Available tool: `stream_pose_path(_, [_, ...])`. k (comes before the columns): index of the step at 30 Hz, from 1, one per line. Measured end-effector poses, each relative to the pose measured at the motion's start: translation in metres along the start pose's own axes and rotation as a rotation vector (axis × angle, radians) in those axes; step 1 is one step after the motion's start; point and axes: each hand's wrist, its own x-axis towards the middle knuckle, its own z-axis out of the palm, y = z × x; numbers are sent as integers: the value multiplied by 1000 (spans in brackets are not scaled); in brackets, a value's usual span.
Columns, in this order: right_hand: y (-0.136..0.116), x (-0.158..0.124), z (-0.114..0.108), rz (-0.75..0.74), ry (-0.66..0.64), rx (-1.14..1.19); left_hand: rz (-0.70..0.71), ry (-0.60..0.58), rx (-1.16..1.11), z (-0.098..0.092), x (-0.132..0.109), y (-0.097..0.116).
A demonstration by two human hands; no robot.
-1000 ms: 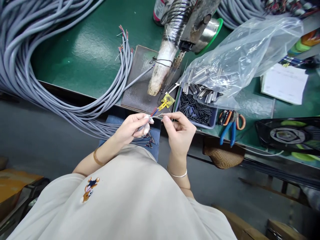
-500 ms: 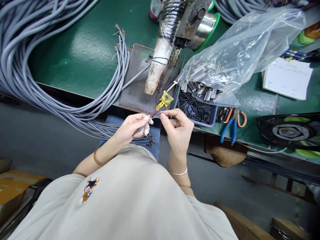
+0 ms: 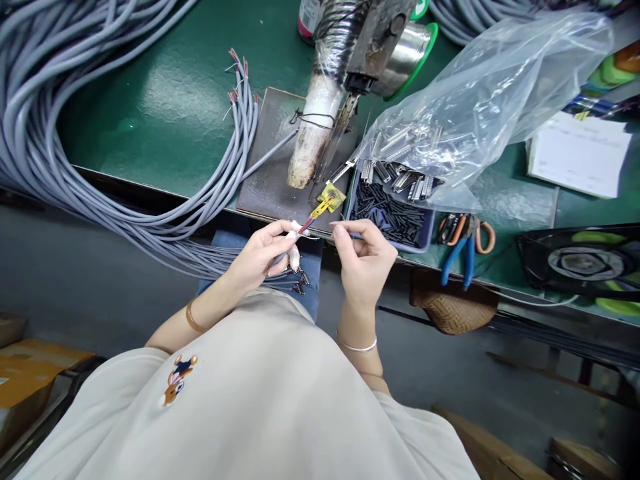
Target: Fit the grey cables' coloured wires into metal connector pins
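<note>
So, my left hand (image 3: pixel 260 253): closed around the end of a grey cable (image 3: pixel 280 256), thumb and taped forefinger gripping it just below the stripped part.
Cable end: low over my lap, just near of the bench edge, with a red wire (image 3: pixel 306 225) sticking out up and to the right, towards a yellow tab (image 3: pixel 327 199).
My right hand (image 3: pixel 364 263): just right of the cable end and apart from it, thumb and forefinger pinched together (whether a fine strand sits between them I cannot tell).
On my lap: a few small dark pieces (image 3: pixel 299 281) under the left hand.
Dark plate (image 3: pixel 270 170): on the green bench (image 3: pixel 165 107), just beyond both hands; a tool with a pale wrapped handle (image 3: pixel 310 143) rests on it, tilted.
Tray (image 3: pixel 390 217): right of the plate, full of short black tubes, a clear plastic bag (image 3: pixel 480 100) of metal parts lying partly over its far side.
Pliers (image 3: pixel 465 250): blue-handled, right of the tray at the near bench edge.
Cable bundle (image 3: pixel 30 100): a big grey loop at far left, its loose ends (image 3: pixel 240 87) reaching the plate.
Solder spool (image 3: pixel 411 48): far side, behind the tool.
</note>
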Motion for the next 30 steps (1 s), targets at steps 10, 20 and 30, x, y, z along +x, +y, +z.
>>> stream_pose_path(10, [-7,7,5,124,-194,129,-29,-5,16,1,-1,1])
stream_pose_path(20, [-3,8,6,205,-249,182,-56,-28,32,0,0,0])
stream_pose_path(30, [-2,8,8,158,-239,192,-60,-42,8,-2,1,0])
